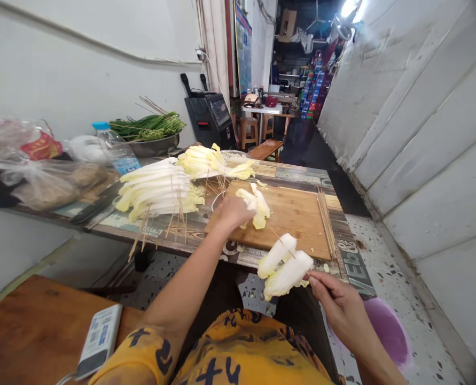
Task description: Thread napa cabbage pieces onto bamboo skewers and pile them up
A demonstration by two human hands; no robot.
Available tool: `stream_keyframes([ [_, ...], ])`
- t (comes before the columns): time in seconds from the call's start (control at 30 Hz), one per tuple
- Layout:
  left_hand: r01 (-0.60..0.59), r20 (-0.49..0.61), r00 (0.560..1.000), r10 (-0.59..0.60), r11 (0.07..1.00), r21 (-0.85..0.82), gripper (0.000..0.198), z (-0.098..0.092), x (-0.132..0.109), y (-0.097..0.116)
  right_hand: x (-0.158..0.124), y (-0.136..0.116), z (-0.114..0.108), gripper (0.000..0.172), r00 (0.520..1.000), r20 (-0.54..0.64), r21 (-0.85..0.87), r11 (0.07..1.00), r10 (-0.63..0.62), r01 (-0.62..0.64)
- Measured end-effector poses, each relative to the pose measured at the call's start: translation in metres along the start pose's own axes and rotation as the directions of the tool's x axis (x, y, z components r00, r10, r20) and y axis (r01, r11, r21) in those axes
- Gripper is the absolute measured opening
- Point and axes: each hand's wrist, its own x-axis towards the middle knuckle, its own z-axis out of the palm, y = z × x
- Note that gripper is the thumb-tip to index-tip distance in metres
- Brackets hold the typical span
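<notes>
My right hand [336, 297] pinches the end of a bamboo skewer [276, 235]. Two pale cabbage leaves [289, 267] are threaded on it, held in the air off the table's front edge, and the skewer's tip pokes out past them. Over the cutting board's left side, my left hand [235, 212] has its fingers curled at a small cabbage leaf [246, 200]; its fingertips are partly hidden. Another loose leaf [262, 207] lies beside it on the wooden cutting board [297, 214]. Left of that hand is a pile of skewered cabbage leaves [157, 187].
Bare skewers [326, 224] lie along the board's right edge. More cabbage [205, 162], a metal bowl of greens [155, 144], a water bottle [119, 149] and plastic bags [45, 182] stand further back and left. A purple bucket [388, 331] is on the floor at right.
</notes>
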Motion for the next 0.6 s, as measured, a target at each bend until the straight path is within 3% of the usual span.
stream_keyframes([
  [0.17,-0.013,-0.053,0.999,-0.005,0.941,-0.338,0.022,-0.004,-0.022,-0.004,0.001,0.004,0.000,0.027,1.000,-0.022,-0.005,1.000,-0.005,0.005],
  [0.27,0.013,0.039,0.999,0.010,0.835,-0.551,0.031,-0.014,-0.048,-0.004,0.003,0.005,0.000,0.028,1.000,-0.020,-0.028,0.999,-0.015,0.015],
  [0.3,0.076,0.123,0.992,0.009,0.742,-0.666,0.033,-0.017,-0.056,-0.004,0.004,0.005,0.000,0.028,1.000,-0.015,-0.036,0.999,-0.021,0.020],
  [0.37,0.269,0.316,0.948,0.035,0.445,-0.855,0.033,-0.024,-0.072,-0.002,0.005,0.003,0.001,0.028,0.999,0.003,-0.051,0.998,-0.033,0.033],
  [0.43,0.442,0.458,0.884,0.091,0.154,-0.884,0.029,-0.030,-0.084,0.001,0.006,0.001,0.003,0.028,0.999,0.023,-0.063,0.997,-0.049,0.051],
  [0.5,0.518,0.519,0.848,0.109,0.039,-0.854,0.021,-0.034,-0.092,0.004,0.006,-0.001,0.004,0.028,0.997,0.036,-0.068,0.995,-0.068,0.070],
  [0.6,0.583,0.575,0.810,0.112,-0.061,-0.810,0.017,-0.038,-0.099,0.009,0.005,-0.004,0.003,0.028,0.996,0.040,-0.074,0.994,-0.083,0.086],
])
